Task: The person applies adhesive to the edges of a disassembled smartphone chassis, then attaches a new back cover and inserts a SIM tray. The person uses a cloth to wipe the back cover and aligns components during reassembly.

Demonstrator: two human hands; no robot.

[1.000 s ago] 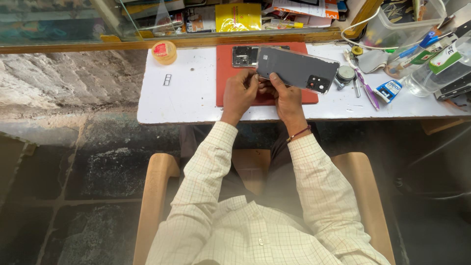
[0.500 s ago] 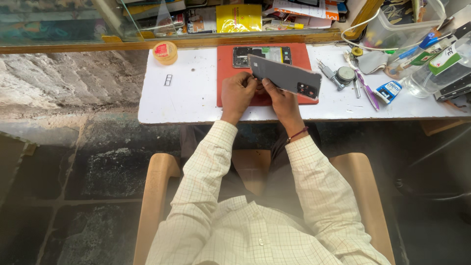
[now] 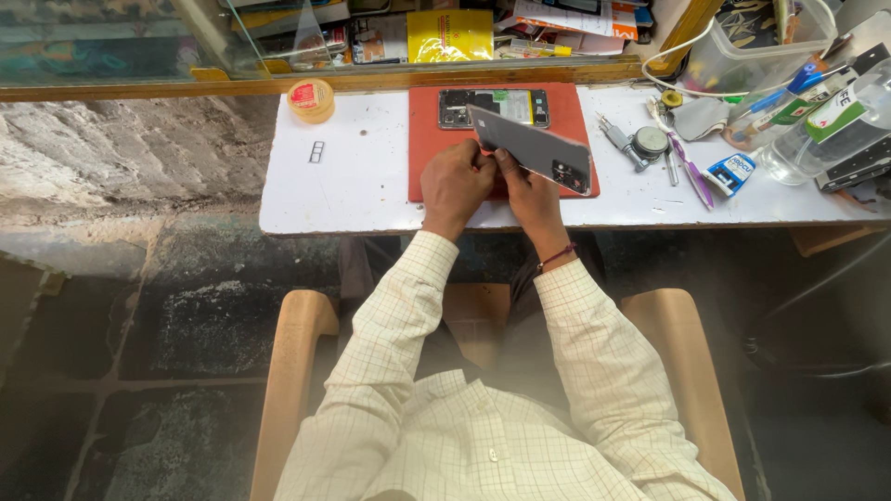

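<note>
My left hand (image 3: 457,184) and my right hand (image 3: 524,186) meet over the near half of a red work mat (image 3: 425,121). Together they hold a grey phone back cover (image 3: 534,147), tilted up on its edge, with the camera cut-out at its right end. Behind it, an opened phone body (image 3: 494,107) with exposed insides lies flat at the back of the mat. A red thread band circles my right wrist.
The white bench (image 3: 362,190) carries a round yellow tape roll (image 3: 311,99) at the back left, and small tools (image 3: 640,144), a purple pen (image 3: 689,172), a clear plastic tub (image 3: 756,46) and a bottle on the right. A glass case runs behind. I sit on a wooden chair (image 3: 297,371).
The grey back cover has tipped from lying broad and flat to standing steeper on its edge, shifting slightly left. Both hands stayed on it over the mat.
</note>
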